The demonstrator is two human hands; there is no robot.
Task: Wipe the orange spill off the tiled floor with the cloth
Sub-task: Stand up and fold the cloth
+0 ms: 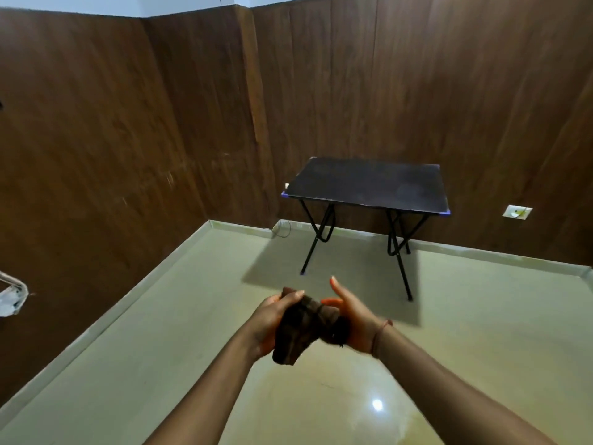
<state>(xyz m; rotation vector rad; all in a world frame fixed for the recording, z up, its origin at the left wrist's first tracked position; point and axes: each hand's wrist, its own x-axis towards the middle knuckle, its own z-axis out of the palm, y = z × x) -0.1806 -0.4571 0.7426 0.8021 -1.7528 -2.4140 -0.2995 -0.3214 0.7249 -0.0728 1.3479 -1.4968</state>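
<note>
Dark cloth (306, 329) bunched between both hands, above tiled floor (465, 332). Left hand (272, 319) grips it, fingers curled over. Right hand (356, 319) palm against it, forefinger straight; grip unclear.

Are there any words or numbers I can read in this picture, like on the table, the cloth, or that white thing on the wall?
No, there are no words, numbers or signs to read here.
The dark cloth shows no lettering.
The black table top has no print on it.
The white plate on the wall is too small and blurred to show any marks.
</note>
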